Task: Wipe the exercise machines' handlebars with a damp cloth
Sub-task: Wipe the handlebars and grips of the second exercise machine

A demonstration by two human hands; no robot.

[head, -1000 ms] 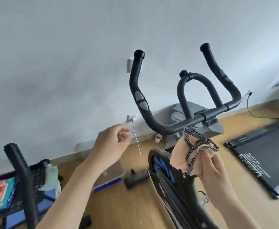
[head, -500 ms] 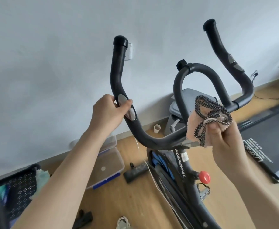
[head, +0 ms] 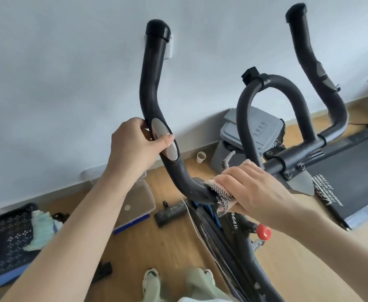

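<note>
A white wall (head: 69,73) meets a wooden floor (head: 156,247). At far left a black perforated basket (head: 11,232) stands on the floor, and a clear plastic box (head: 139,205) lies further right. The left hand (head: 133,147) grips the left horn of the black handlebar (head: 152,83), fingers wrapped round it and the thumb on the silver sensor plate (head: 158,127). Where that horn bends into the crossbar sits the cloth (head: 216,191), pink with checked trim. The right hand (head: 250,188) is folded over it, clamping it against the bar. Behind stand a grey bin (head: 263,125) and, at far right, a treadmill (head: 353,171).
</note>
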